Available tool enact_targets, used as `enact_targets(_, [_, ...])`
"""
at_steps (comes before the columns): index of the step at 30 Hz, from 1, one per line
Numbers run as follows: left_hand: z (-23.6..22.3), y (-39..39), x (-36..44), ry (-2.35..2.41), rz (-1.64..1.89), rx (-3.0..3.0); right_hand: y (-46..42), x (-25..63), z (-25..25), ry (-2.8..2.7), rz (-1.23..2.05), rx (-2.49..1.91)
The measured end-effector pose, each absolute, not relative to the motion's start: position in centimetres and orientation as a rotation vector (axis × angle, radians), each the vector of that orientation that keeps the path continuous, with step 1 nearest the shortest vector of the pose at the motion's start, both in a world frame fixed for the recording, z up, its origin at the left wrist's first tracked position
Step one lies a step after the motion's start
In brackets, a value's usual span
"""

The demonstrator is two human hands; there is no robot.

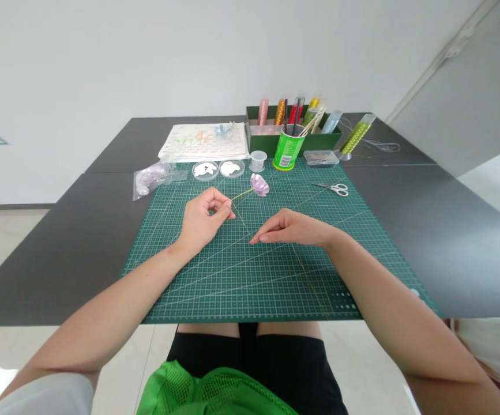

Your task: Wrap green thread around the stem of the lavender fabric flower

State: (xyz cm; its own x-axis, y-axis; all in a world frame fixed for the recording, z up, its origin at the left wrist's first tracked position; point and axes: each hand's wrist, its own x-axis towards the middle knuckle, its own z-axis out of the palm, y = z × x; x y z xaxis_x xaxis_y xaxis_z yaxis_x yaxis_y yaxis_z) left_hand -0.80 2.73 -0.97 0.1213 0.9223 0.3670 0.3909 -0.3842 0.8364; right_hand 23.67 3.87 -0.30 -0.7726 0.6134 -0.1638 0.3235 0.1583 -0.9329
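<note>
A pale purple artificial flower [260, 185] on a thin yellow-green stem [243, 195] is pinched by the stem in my left hand [209, 216], above the cutting mat. From those fingertips a fine thread [241, 218] runs down to my right hand [293, 227], whose thumb and forefinger are pressed together on it. Past the right hand, the thread trails over the mat toward its front edge. Within the right fingertips the thread itself is hidden.
The green cutting mat [215, 288] lies on a dark table [405, 230]. Scissors [331, 188] rest at the right. Behind are a green can [289, 148], two dishes of white pieces [205, 169], a thread spool [258, 161], a plastic bag [152, 177], and a green box [271, 143] of glittery tubes.
</note>
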Motion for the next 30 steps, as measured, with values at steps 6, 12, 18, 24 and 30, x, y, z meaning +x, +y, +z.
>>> enact_targets(6, [-1.4, 3.2, -1.1, 1.283, 1.000, 2.016, 3.5, 24.0, 0.1, -2.186, 1.680, -0.698])
enact_targets(12, [-1.6, 2.2, -0.6, 1.161, 0.599, 2.311, 3.2, 24.4, 0.7, -2.023, 1.600, -0.639])
enact_targets(18, [-1.3, 0.5, 0.4, 0.971, 0.427, 2.402, 3.3, 24.4, 0.8, -1.903, 1.454, -0.759])
enact_targets(24, [-0.8, 0.2, 0.6, 0.848, 0.421, 2.223, 3.4, 24.3, -0.2, -1.795, 1.448, -0.851])
enact_targets(30, [-0.2, -0.1, 0.6, 0.760, 0.428, 2.074, 3.9, 24.2, -1.0, -1.719, 1.497, -0.849])
